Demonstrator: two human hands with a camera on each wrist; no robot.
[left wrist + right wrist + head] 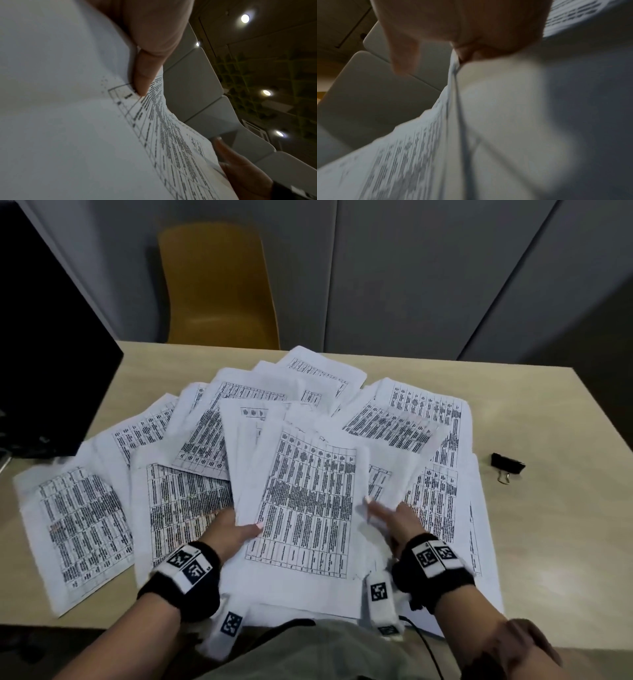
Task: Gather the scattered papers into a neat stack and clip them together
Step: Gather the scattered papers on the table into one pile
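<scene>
I see thin white papers (191,436) fanned across the pale wood-grain table (548,542), each printed with dense black tables — the text is too small and blurred for me to read. My left hand (227,530) pinches a loose sheaf (308,501) at its 8 o'clock edge, thumb on top. My right hand (394,517) lies at the sheaf's 3 o'clock edge, thumb stretched out; whether the fingers grip the sheets, I cannot tell. A black metal binder clip (507,465) with wire handles lies at 3 o'clock, apart from the papers. Both wristbands (191,570) carry square black-and-white markers.
</scene>
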